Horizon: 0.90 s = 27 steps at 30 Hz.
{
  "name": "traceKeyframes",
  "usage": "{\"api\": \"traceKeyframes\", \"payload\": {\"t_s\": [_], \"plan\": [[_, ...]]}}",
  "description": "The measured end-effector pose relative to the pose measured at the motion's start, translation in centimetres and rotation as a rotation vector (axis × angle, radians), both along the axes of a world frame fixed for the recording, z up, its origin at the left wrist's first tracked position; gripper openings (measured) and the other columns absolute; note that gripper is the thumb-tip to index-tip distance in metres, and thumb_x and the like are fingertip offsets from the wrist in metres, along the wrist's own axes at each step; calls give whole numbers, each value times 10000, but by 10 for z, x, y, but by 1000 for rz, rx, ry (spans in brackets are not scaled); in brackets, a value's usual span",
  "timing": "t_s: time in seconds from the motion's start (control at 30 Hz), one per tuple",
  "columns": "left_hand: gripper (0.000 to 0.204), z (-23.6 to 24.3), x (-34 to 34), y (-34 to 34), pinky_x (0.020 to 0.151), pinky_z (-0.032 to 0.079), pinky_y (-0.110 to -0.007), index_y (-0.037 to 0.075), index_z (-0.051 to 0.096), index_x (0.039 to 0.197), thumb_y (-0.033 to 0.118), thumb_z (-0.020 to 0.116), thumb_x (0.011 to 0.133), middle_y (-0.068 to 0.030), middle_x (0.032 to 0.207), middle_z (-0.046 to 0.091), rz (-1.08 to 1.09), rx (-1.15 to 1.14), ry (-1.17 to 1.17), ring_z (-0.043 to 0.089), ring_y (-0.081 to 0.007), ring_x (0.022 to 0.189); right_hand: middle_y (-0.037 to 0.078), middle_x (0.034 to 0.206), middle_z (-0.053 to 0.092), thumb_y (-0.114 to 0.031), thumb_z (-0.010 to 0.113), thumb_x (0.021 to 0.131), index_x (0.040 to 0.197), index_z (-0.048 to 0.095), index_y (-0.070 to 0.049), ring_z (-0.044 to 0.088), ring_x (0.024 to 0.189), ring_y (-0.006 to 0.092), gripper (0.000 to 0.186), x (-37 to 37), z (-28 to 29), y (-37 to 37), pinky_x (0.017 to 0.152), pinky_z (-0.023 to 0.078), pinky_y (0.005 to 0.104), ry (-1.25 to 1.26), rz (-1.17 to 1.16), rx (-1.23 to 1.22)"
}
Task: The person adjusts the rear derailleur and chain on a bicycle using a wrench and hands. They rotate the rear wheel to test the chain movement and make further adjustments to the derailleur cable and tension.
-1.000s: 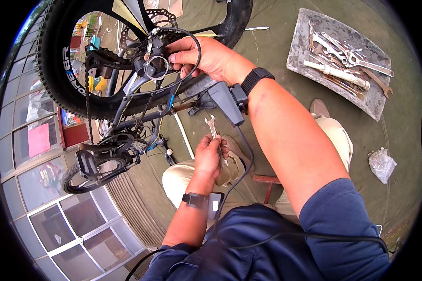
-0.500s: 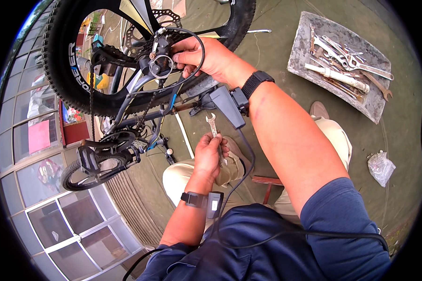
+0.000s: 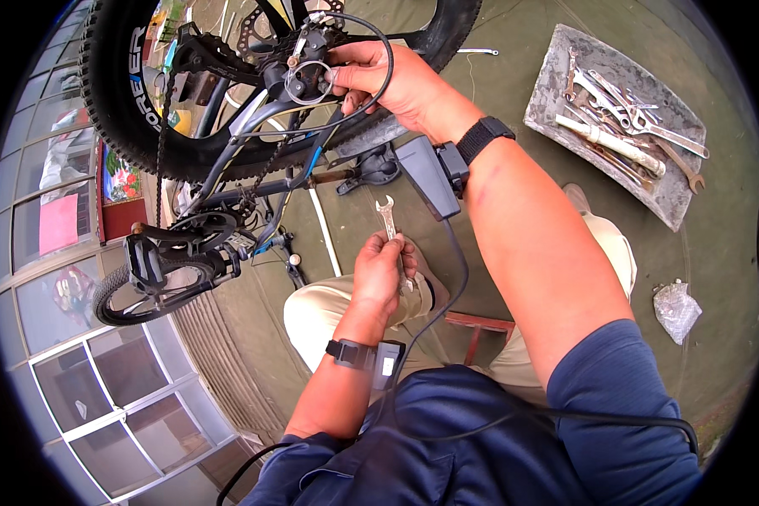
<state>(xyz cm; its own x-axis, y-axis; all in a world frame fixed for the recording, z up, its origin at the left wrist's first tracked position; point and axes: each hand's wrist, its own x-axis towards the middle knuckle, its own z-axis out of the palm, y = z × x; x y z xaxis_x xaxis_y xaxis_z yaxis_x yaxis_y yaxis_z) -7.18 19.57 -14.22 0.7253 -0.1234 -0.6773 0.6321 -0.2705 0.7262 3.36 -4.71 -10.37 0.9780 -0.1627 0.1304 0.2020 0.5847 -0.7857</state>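
A bicycle's rear derailleur [image 3: 314, 44] is at the upper middle, beside the rear wheel's black tyre [image 3: 118, 110]. My right hand [image 3: 388, 80] is closed there, thumb and fingers pinched against the derailleur's right side; the fingertips are partly hidden. A thin cable end [image 3: 288, 91] curls in a loop beside them, and black cable housing [image 3: 389, 59] arcs across the hand. Lower down, my left hand [image 3: 379, 274] grips a silver open-ended wrench [image 3: 388, 218] with its jaw pointing up, apart from the bicycle.
At the upper right, a grey metal tray [image 3: 548, 97] holds several wrenches and a white tube [image 3: 603, 142]. A crumpled clear plastic bag [image 3: 676, 312] lies on the green floor. Crank and pedal [image 3: 146, 266] stick out at left, near a windowed wall [image 3: 101, 388]. A black cord [image 3: 464, 270] hangs from my right wrist.
The bicycle and right hand sit slightly higher and farther right in the picture, while the tray has shifted slightly right and down. Both hands keep their grips; the wrench stays in my left hand.
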Motion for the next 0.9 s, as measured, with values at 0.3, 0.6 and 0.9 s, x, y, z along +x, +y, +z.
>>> {"api": "traceKeyframes", "payload": {"t_s": [0.3,0.6,0.9], "plan": [[208,1,-8,9,613,486,-291,8,548,1176,141,552,1015,-83,900,615,5,-10,-2,589,-160,711,-33,870,693,-260,731,924,1231,695,-93,668,719,72,351,6,-7,9,617,439,215,-4,-13,8],[228,1,-14,24,616,492,-290,10,551,1191,155,564,1015,-79,902,621,58,-50,12,595,-158,712,13,898,714,-206,729,897,1179,697,-48,695,725,102,324,7,-6,12,566,450,215,-32,-71,25],[228,2,-13,32,614,496,-287,-1,550,1187,151,557,1016,-82,909,624,62,-57,2,599,-158,709,29,906,711,-293,771,865,1138,693,-27,686,736,140,390,12,-2,11,623,503,269,-3,-92,-89]]}}
